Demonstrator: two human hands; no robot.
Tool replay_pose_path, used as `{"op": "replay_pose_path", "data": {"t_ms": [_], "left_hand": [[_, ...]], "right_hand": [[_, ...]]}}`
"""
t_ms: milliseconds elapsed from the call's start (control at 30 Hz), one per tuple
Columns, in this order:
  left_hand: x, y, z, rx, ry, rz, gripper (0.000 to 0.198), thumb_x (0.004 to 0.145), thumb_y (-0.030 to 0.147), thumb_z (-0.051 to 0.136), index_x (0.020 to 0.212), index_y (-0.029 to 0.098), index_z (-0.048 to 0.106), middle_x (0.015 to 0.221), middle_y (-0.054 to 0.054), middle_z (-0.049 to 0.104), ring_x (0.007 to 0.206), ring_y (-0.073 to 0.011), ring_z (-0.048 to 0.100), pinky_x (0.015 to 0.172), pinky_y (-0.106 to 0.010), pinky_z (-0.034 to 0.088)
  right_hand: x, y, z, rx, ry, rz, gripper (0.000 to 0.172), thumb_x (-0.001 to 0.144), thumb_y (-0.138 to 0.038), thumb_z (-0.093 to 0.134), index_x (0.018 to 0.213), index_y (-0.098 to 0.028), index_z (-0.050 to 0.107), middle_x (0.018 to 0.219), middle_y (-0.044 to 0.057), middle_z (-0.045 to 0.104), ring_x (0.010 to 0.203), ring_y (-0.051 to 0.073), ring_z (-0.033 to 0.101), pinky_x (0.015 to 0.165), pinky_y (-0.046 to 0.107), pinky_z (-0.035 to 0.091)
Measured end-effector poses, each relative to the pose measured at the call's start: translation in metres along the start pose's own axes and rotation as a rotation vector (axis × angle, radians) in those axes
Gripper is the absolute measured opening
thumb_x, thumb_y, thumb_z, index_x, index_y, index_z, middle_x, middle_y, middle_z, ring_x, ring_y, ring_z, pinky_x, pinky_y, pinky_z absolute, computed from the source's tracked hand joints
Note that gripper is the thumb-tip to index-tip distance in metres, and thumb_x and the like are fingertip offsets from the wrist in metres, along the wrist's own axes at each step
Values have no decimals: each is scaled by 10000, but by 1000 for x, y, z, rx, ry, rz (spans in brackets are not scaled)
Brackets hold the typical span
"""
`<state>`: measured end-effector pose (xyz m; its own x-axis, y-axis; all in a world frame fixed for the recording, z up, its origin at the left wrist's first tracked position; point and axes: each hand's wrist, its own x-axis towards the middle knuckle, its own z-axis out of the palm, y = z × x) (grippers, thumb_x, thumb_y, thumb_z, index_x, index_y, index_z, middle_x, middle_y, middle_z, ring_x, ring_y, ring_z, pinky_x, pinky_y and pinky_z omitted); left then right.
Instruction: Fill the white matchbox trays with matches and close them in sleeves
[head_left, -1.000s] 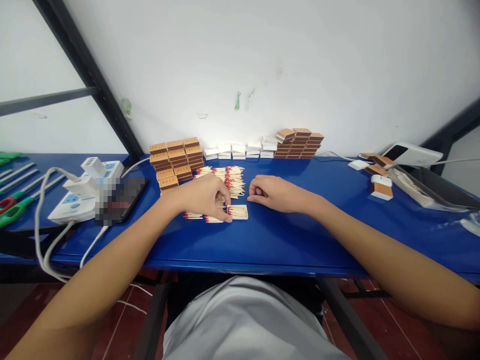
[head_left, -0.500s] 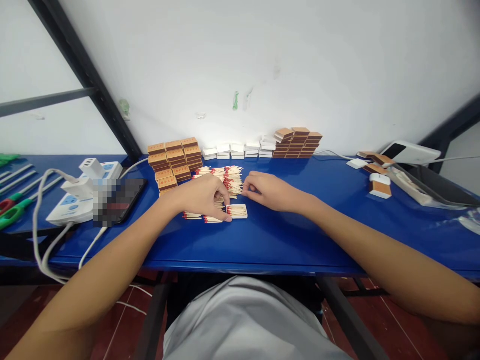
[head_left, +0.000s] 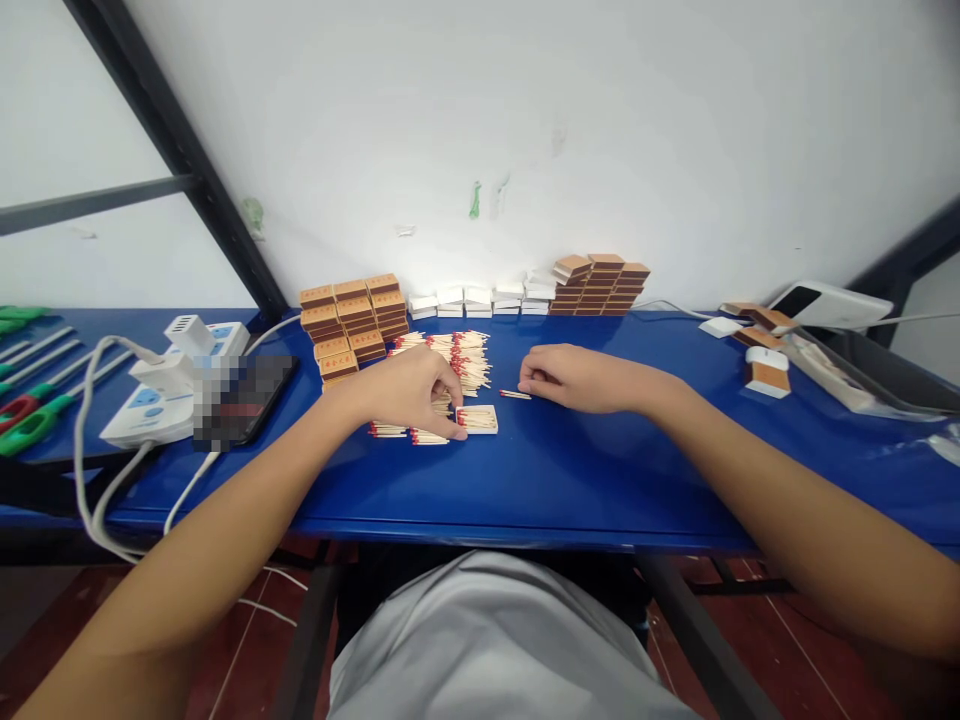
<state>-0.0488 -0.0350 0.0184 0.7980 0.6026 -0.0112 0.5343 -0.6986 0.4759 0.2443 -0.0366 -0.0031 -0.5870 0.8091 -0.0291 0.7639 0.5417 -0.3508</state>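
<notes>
My left hand grips the left end of a small white matchbox tray between thumb and forefinger. Inside it lie red-headed matches, heads to the left. To the right of the tray my right hand has its fingers closed on a few matches, whose red heads point left and whose rear ends are hidden by the fingertips. Behind the tray spreads a pile of loose matches. More matches lie under and beside my left hand, which partly covers them.
Stacked brown matchboxes stand at the back left, with more matchboxes at the back right. White trays line the wall between them. A power strip and phone lie left; scattered boxes lie right.
My right hand has moved right, away from the match pile, and matches now show at its fingertips. My left hand stays at the tray.
</notes>
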Motion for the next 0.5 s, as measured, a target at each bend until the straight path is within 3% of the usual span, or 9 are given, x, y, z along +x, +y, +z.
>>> {"op": "replay_pose_path", "data": {"t_ms": [100,200,367,500], "left_hand": [[0,2,0,20,15,-4,330,725,429,899,867,137,837,534,48,519,502,-95,421,525,-264,293],[0,2,0,34,26,-19,322,723,424,898,863,141,837,546,44,534,511,-97,434,530,-259,297],[2,-2,1,54,45,-10,307,730,417,885,866,147,832,553,41,553,511,-100,446,533,-262,298],[2,-3,1,76,73,36,275,754,407,862,856,154,830,536,48,532,512,-100,433,548,-264,297]], "right_hand": [[0,-2,0,14,-11,2,254,954,-462,639,959,-214,697,969,85,721,796,215,613,689,323,420],[0,-2,3,9,-38,-10,187,965,-361,594,956,-208,701,984,91,729,804,211,622,698,319,434],[0,-5,4,2,29,-43,210,984,-367,548,945,-202,671,998,103,714,850,228,620,744,332,444],[0,-22,3,80,63,-93,245,1013,-395,520,936,-202,650,962,95,695,822,217,597,733,328,430]]}}
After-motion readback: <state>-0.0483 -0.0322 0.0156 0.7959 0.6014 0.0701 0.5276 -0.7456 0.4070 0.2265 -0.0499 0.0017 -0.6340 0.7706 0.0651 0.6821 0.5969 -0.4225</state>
